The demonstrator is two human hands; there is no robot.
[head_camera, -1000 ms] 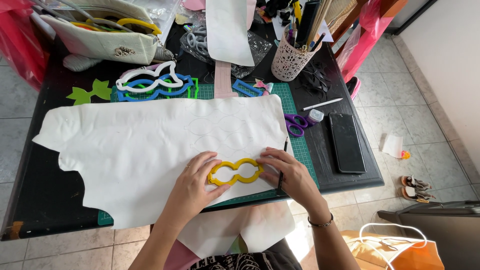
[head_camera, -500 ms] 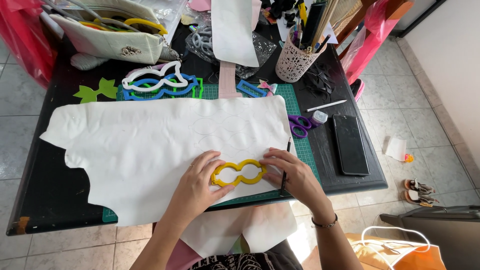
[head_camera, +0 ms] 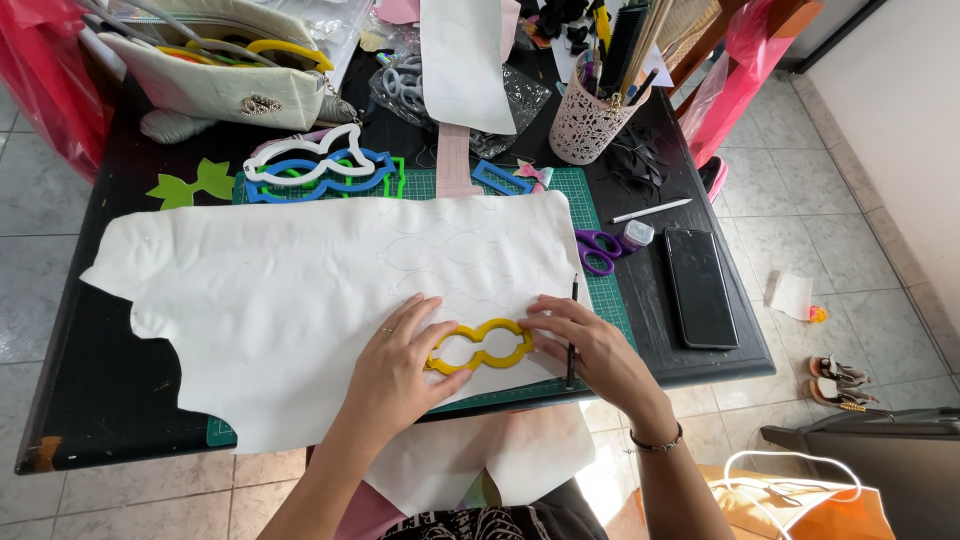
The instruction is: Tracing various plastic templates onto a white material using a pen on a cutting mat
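Observation:
A large white sheet (head_camera: pixel 290 300) lies spread over a green cutting mat (head_camera: pixel 600 290) on a black table. A yellow wavy outline template (head_camera: pixel 482 345) rests on the sheet near the table's front edge. My left hand (head_camera: pixel 400 365) presses flat on the template's left end. My right hand (head_camera: pixel 585 345) touches its right end and grips a thin dark pen (head_camera: pixel 572 335) upright between the fingers. Faint traced outlines show on the sheet above the template.
White, blue and green templates (head_camera: pixel 315 170) lie at the back left beside a cream bag (head_camera: pixel 215 75). Purple scissors (head_camera: pixel 598 250), a black phone (head_camera: pixel 698 287), a white pencil (head_camera: pixel 650 211) and a lattice pen holder (head_camera: pixel 588 120) stand to the right. Another white strip (head_camera: pixel 465 60) hangs at the back.
Both hands stay on the yellow template. The view has shifted a little; the hands and template have hardly moved on the sheet.

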